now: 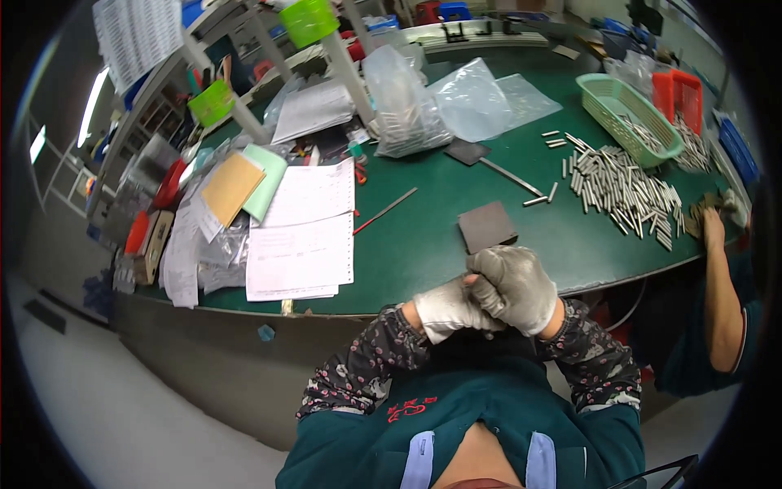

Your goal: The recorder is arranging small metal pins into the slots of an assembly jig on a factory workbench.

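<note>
Both hands wear grey-white work gloves and meet just in front of the table's near edge. My left hand [453, 311] is closed, its fingers pressed against the other glove. My right hand [521, 292] is curled above and to the right of it, also closed. Whatever lies between the fingers, if anything, is hidden. A dark grey square block [487, 226] rests on the green table [407, 269] just beyond the right hand. Farther back lie a small dark square plate [467, 151] and a thin metal bar [511, 178] that reaches toward two loose metal pins [536, 200].
A heap of metal pins [619, 191] lies at the right, beside a pale green basket [601, 112] and a red basket [674, 88]. Printed sheets [301, 257], a red-handled file [385, 210] and plastic bags [472, 102] occupy the left and back. A co-worker's hand [713, 226] is far right.
</note>
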`<state>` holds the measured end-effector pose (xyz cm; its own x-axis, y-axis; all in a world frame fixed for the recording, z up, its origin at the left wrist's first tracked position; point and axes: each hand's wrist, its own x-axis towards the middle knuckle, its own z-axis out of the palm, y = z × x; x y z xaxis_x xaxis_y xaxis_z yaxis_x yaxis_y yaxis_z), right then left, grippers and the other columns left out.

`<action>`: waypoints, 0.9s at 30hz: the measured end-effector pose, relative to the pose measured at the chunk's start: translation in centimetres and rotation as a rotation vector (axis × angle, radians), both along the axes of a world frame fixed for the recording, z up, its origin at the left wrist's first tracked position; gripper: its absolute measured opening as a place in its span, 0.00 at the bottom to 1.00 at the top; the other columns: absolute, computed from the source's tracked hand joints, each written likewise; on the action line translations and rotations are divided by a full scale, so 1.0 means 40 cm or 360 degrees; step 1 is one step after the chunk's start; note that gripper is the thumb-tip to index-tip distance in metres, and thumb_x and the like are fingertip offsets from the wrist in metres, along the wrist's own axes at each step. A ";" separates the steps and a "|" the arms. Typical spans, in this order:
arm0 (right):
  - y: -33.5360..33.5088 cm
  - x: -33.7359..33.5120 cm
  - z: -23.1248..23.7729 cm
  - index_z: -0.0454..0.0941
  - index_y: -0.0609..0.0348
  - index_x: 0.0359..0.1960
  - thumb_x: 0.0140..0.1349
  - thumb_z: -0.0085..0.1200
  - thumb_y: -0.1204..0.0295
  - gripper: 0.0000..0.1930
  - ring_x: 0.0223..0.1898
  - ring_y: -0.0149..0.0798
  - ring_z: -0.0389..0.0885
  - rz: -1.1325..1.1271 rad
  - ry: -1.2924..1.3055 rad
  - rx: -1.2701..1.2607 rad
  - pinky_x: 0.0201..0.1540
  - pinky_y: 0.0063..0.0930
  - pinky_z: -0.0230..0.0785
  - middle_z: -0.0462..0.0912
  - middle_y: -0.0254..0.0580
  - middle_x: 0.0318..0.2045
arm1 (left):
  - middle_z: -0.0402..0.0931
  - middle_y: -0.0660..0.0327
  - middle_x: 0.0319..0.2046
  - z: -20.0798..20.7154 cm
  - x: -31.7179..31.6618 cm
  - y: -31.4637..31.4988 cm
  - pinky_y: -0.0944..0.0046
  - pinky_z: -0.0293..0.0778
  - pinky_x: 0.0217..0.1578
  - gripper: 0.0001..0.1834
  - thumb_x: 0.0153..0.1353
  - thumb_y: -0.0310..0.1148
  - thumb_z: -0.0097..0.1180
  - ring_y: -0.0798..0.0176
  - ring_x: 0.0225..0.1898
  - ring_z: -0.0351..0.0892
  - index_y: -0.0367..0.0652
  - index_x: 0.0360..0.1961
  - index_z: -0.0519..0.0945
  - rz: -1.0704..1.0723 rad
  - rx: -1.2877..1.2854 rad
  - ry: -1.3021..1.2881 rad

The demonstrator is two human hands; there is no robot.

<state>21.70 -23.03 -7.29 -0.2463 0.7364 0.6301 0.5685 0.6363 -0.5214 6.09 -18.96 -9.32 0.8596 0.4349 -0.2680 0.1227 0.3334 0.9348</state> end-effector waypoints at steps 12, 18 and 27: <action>-0.011 -0.014 0.004 0.73 0.58 0.27 0.61 0.54 0.63 0.12 0.22 0.48 0.76 0.0005 -0.0140 0.0085 0.24 0.41 0.66 0.74 0.44 0.19 | 0.73 0.67 0.24 -0.038 0.011 -0.034 0.70 0.69 0.21 0.14 0.52 0.24 0.61 0.70 0.22 0.72 0.47 0.39 0.75 -0.0002 -0.0061 -0.0099; 0.018 -0.013 0.004 0.73 0.61 0.26 0.64 0.53 0.64 0.14 0.20 0.49 0.75 -0.0085 0.0334 -0.0202 0.24 0.38 0.66 0.74 0.47 0.17 | 0.73 0.71 0.25 -0.005 0.023 -0.026 0.74 0.66 0.19 0.26 0.50 0.22 0.63 0.73 0.22 0.70 0.50 0.51 0.71 0.0183 -0.0171 -0.0150; 0.069 -0.008 -0.028 0.74 0.60 0.29 0.64 0.51 0.56 0.18 0.29 0.51 0.74 -0.0166 0.0302 -0.0451 0.32 0.38 0.66 0.76 0.47 0.25 | 0.71 0.70 0.24 -0.006 0.024 0.012 0.79 0.58 0.16 0.16 0.52 0.23 0.62 0.77 0.22 0.68 0.48 0.41 0.73 0.0248 -0.0521 -0.0157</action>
